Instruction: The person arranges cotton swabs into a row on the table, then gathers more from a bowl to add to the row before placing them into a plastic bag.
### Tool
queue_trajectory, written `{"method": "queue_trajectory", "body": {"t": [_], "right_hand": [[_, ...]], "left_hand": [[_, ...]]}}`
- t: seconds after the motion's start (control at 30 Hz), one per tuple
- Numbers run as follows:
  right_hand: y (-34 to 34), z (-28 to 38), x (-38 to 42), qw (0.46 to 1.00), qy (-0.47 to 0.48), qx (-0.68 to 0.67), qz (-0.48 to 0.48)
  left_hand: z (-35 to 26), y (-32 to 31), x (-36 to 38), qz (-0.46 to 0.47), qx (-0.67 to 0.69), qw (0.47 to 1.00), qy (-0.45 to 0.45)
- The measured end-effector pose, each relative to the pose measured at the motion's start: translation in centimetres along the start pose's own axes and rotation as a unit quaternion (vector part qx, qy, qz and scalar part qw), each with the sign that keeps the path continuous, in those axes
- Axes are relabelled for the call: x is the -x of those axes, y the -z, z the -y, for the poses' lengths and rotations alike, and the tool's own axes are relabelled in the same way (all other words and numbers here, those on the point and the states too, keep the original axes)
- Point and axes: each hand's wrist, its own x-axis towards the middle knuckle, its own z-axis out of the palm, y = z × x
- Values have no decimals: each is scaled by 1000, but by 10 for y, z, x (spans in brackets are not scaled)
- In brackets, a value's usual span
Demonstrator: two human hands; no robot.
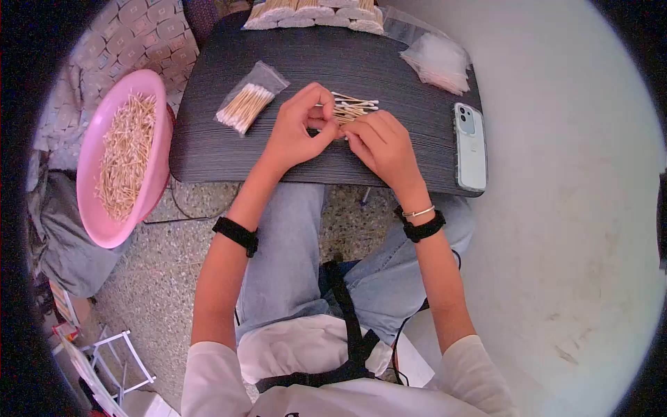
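Both my hands meet over a small loose pile of cotton swabs (356,105) on the dark table. My left hand (303,125) is curled at the pile's left side, its thumb and fingers bent together around swabs. My right hand (381,142) is closed at the lower right of the pile, with a white swab tip showing by its fingertips. The fingers hide part of the pile. Left of my left hand lies a clear plastic bag (249,101) filled with swabs.
A pink basin (161,132) of loose swabs stands left of the table (215,156). Bundled swabs (313,15) are stacked at the back edge. Empty clear bags (438,61) lie at the back right, above a phone (470,149). A wall (556,208) borders the right side.
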Motion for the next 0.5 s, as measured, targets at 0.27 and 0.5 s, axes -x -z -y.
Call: {"method": "queue_trajectory", "body": {"t": [0.27, 0.5], "right_hand": [[-5, -2, 2, 999, -46, -7, -5], [2, -8, 6, 976, -180, -65, -101]], "left_hand": [[-2, -1, -1, 0, -13, 1000, 2], [12, 5, -5, -60, -131, 988, -52]]}}
